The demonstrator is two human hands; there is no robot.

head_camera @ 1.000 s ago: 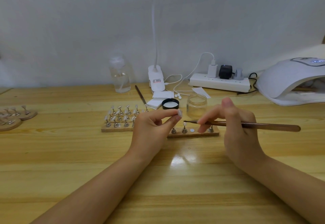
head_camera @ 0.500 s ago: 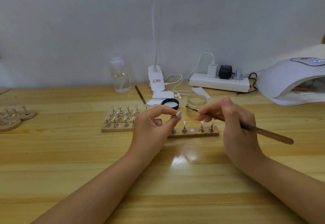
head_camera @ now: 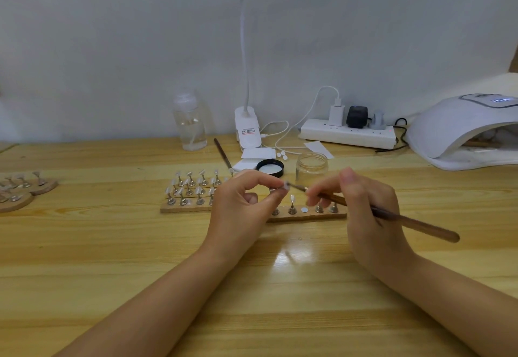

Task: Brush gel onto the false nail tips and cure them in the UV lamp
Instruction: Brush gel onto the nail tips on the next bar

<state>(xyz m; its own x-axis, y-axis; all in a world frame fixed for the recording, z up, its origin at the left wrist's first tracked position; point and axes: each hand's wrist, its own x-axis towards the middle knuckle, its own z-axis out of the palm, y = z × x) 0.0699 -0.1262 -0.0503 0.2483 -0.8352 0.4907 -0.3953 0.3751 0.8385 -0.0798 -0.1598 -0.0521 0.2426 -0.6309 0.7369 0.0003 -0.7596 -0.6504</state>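
Note:
My left hand [head_camera: 241,205] pinches a small stand with a false nail tip [head_camera: 286,185] between thumb and forefinger, above a wooden strip [head_camera: 308,215] of nail stands. My right hand [head_camera: 361,205] grips a brown brush [head_camera: 406,220], and its bristle end touches the held tip. Just behind the hands stands the open glass gel jar [head_camera: 311,166], with its black lid [head_camera: 270,167] lying to its left. At the far right sits the white UV lamp [head_camera: 459,129], its display lit.
A second wooden board [head_camera: 185,206] with several tips on stands lies left of my hands. Round wooden stands [head_camera: 16,196] sit at the far left. A spare brush [head_camera: 222,156], clear bottle [head_camera: 190,123], desk lamp base [head_camera: 248,129] and power strip [head_camera: 347,133] line the back.
My right hand swung the brush up to the jar and back, bringing the bristles onto the tip held in my left hand. The left hand stayed nearly still.

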